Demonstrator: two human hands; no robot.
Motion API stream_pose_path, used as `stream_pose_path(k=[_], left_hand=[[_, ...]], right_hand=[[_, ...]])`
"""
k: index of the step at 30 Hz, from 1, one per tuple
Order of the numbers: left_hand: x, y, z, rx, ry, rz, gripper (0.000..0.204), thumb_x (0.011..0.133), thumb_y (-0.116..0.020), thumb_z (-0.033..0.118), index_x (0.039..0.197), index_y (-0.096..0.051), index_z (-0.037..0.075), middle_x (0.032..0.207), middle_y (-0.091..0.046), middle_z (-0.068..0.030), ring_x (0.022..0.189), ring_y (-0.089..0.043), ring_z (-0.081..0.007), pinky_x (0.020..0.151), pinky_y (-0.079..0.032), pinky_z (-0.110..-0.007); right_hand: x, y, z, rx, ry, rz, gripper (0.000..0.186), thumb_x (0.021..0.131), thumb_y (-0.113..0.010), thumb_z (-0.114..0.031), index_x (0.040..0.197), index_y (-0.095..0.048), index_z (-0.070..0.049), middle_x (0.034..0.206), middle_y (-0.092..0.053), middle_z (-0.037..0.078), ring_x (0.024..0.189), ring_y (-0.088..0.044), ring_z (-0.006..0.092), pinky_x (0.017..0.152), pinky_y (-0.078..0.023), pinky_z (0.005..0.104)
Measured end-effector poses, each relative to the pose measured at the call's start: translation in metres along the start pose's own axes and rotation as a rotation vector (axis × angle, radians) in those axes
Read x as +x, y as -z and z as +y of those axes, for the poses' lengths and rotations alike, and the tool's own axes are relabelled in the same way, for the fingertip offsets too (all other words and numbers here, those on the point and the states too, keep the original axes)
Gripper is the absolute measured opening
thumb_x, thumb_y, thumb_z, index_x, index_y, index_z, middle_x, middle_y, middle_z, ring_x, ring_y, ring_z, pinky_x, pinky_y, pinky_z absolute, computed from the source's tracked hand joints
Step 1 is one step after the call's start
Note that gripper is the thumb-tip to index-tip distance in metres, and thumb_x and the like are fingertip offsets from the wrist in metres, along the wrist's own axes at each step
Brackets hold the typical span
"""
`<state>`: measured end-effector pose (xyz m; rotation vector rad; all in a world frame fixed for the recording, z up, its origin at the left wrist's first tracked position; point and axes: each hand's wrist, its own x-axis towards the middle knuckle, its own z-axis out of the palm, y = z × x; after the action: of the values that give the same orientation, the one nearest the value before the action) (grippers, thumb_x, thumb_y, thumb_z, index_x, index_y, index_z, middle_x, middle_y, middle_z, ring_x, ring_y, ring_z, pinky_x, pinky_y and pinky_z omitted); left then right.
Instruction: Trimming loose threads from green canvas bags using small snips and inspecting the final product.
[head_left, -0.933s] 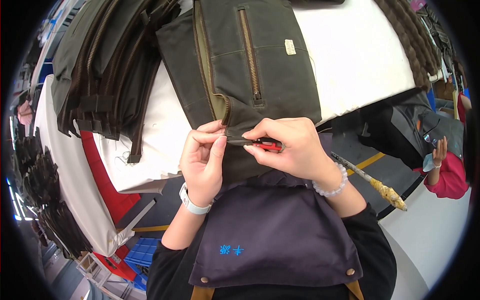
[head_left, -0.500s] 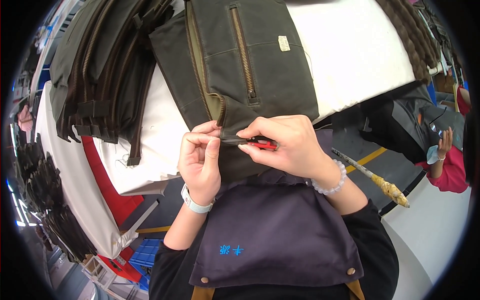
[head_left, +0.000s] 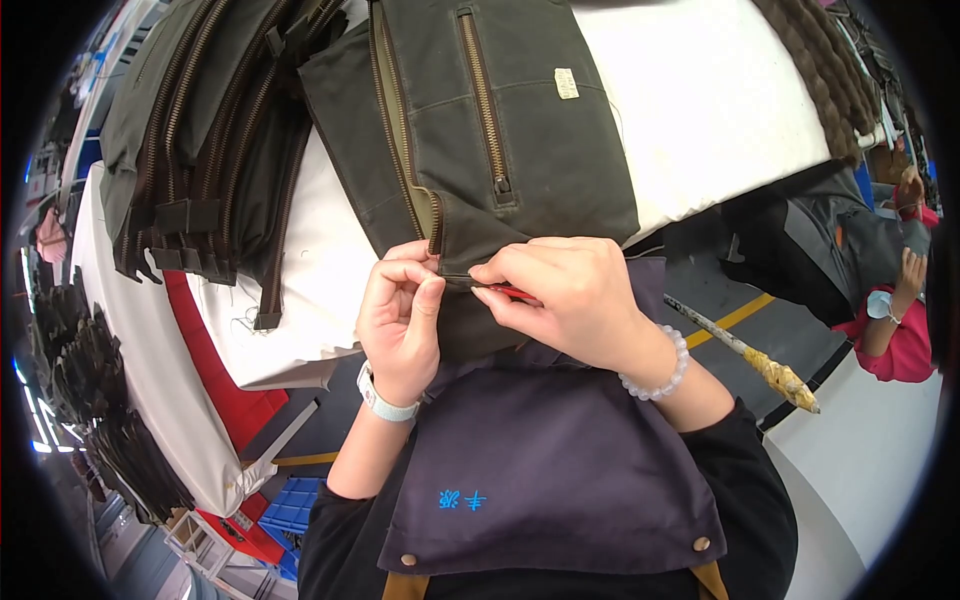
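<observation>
A dark olive garment piece [head_left: 545, 150] lies on the white-covered table, with an open long zipper [head_left: 405, 125], a short zipper [head_left: 485, 105] and a small pale tag [head_left: 565, 84]. My left hand [head_left: 395, 320] pinches the garment's edge just below the long zipper's lower end. My right hand [head_left: 570, 300] grips a small red-and-black tool [head_left: 510, 291], mostly hidden by its fingers, with the tip at the seam beside my left fingertips.
Stacked zippered olive pieces [head_left: 175, 130] lie on the white table [head_left: 700, 90] at left, brown fuzzy material [head_left: 820, 70] at back right. A pole wrapped in yellow [head_left: 770, 372] stands at right, near a co-worker in red [head_left: 880, 340] handling dark grey material. A blue crate [head_left: 285, 520] sits at lower left.
My right hand has moved slightly left and turned over the tool, hiding more of its red handle. The garment shifted slightly left in view. The co-worker's hands have moved.
</observation>
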<state>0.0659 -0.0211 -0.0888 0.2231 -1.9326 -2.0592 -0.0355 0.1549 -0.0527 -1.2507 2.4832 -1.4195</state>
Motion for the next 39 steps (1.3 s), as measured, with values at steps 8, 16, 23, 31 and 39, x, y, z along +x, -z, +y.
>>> stream_pose_path(k=[8, 16, 23, 31, 39], left_hand=[[0.005, -0.002, 0.01, -0.455, 0.078, 0.263, 0.014, 0.112, -0.04, 0.02, 0.113, -0.04, 0.005, 0.119, -0.061, -0.0194, 0.099, -0.071, -0.026, 0.081, -0.057, -0.03], [0.007, 0.094, 0.017, 0.297, -0.114, 0.651, 0.017, 0.107, -0.055, 0.018, 0.099, -0.061, 0.004, 0.087, -0.065, -0.0044, 0.066, -0.057, -0.0084, 0.056, -0.046, -0.02], [0.002, 0.095, 0.043, 0.883, -0.362, 0.227, 0.025, 0.101, -0.061, 0.021, 0.106, -0.072, -0.001, 0.106, -0.068, -0.0158, 0.097, -0.065, -0.0265, 0.081, -0.052, -0.036], [0.022, 0.003, 0.032, 0.66, -0.462, -0.115, 0.038, 0.071, -0.087, 0.001, 0.101, -0.065, -0.002, 0.109, -0.069, -0.016, 0.095, -0.067, -0.0302, 0.078, -0.056, -0.038], [0.007, -0.034, 0.039, 0.656, -0.663, -0.139, 0.035, 0.076, -0.081, 0.002, 0.107, -0.066, -0.001, 0.106, -0.074, -0.0185, 0.1, -0.074, -0.0322, 0.078, -0.057, -0.036]], right_hand=[[0.012, 0.03, 0.008, 0.733, -0.513, -0.313, 0.022, 0.105, -0.057, -0.021, 0.108, -0.063, 0.0, 0.067, -0.06, 0.0, 0.06, -0.051, 0.0071, 0.058, -0.044, 0.0268], [0.017, 0.031, -0.014, 0.392, -0.455, -0.243, 0.038, 0.099, -0.065, -0.036, 0.097, -0.056, 0.001, 0.068, -0.057, 0.011, 0.06, -0.056, 0.022, 0.059, -0.046, 0.0347], [0.051, 0.013, -0.025, -0.219, -0.416, -0.336, 0.064, 0.083, -0.07, -0.064, 0.066, -0.073, -0.003, 0.059, -0.066, 0.013, 0.056, -0.069, 0.0305, 0.053, -0.055, 0.0382], [0.045, 0.007, -0.017, -0.115, -0.361, -0.275, 0.04, 0.086, -0.068, -0.032, 0.066, -0.063, 0.003, 0.058, -0.06, 0.017, 0.055, -0.063, 0.0314, 0.054, -0.05, 0.036], [0.02, 0.027, -0.003, 0.771, -0.458, 0.122, 0.039, 0.105, -0.059, -0.02, 0.073, -0.045, -0.001, 0.06, -0.036, -0.001, 0.061, -0.03, 0.0046, 0.049, -0.029, 0.0281]])
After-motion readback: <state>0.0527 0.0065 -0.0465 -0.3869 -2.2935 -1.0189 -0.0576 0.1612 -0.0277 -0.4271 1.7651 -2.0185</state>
